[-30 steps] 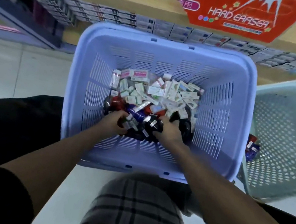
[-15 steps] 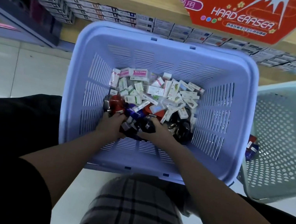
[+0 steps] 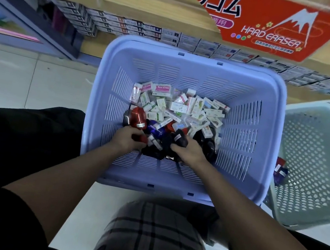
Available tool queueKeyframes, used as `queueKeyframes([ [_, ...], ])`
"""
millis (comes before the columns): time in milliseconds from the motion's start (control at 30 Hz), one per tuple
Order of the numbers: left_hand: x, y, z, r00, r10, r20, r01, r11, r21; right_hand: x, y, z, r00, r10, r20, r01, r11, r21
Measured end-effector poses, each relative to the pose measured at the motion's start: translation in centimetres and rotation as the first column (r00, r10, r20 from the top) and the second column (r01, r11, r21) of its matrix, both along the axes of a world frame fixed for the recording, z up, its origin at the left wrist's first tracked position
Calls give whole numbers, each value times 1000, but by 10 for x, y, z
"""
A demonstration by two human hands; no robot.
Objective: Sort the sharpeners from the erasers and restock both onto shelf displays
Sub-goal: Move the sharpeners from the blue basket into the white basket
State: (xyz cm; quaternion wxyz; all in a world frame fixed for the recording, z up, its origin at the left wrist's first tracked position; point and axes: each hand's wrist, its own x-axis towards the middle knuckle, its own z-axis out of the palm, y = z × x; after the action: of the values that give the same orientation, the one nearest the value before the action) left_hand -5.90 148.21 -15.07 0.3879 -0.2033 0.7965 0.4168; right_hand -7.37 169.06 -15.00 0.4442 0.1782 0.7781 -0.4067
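A lilac plastic basket (image 3: pixel 193 64) stands on the floor in front of me. Several white boxed erasers (image 3: pixel 179 106) fill its far half. Red, blue and black sharpeners (image 3: pixel 138 118) lie in its near half. My left hand (image 3: pixel 128 139) grips a red sharpener (image 3: pixel 140 138) at the near left of the pile. My right hand (image 3: pixel 187 153) grips a black sharpener (image 3: pixel 180 139) just to the right of it. More dark sharpeners sit under and between both hands.
A pale green basket (image 3: pixel 309 191) leans at the right, holding a few red and blue sharpeners (image 3: pixel 280 170). Behind the baskets runs a wooden shelf (image 3: pixel 136 1) with rows of small boxes (image 3: pixel 132 26) and a red "Hard Eraser" display box (image 3: pixel 262 21). My checked-trousered knee (image 3: pixel 155 235) is below.
Both hands have shifted slightly inside the sharpener pile; the left now holds a red sharpener and the right a black one. The camera tilted up a little.
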Motion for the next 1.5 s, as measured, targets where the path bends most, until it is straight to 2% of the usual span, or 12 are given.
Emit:
queueKeyframes([
  [167,-12,16,46,966,256,30,-257,944,207,-5,9,48,942,-335,9,330,922,-201],
  [433,-49,124,138,957,73,-282,29,940,341,14,115,148,680,-699,-222,567,693,-445],
  [567,-61,204,160,924,15,-382,170,878,447,37,192,161,446,-851,-277,750,525,-403],
  [667,-70,262,153,909,-103,-403,296,840,454,48,238,145,388,-879,-279,831,464,-307],
  [733,-74,295,134,866,-241,-437,418,830,370,50,256,117,418,-870,-259,857,473,-203],
  [800,-78,319,109,739,-439,-511,575,807,138,48,263,81,492,-837,-240,847,524,-88],
  [933,-87,339,79,347,-858,-378,763,493,-418,39,262,23,600,-787,-141,798,601,43],
  [1067,-92,341,74,278,-909,-310,780,401,-479,33,258,-6,518,-849,-102,852,523,-31],
  [1167,-92,328,90,288,-821,-492,750,513,-418,32,256,-2,479,-867,-140,868,491,-72],
  [1300,-81,274,130,369,-506,-780,637,749,-185,22,253,53,490,-806,-333,837,541,-77],
  [1433,-71,188,137,504,-356,-787,439,890,-123,4,216,129,443,-756,-482,695,630,-348],
  [1500,-68,148,124,633,-328,-702,357,927,-111,-2,187,159,493,-672,-552,533,735,-418],
])
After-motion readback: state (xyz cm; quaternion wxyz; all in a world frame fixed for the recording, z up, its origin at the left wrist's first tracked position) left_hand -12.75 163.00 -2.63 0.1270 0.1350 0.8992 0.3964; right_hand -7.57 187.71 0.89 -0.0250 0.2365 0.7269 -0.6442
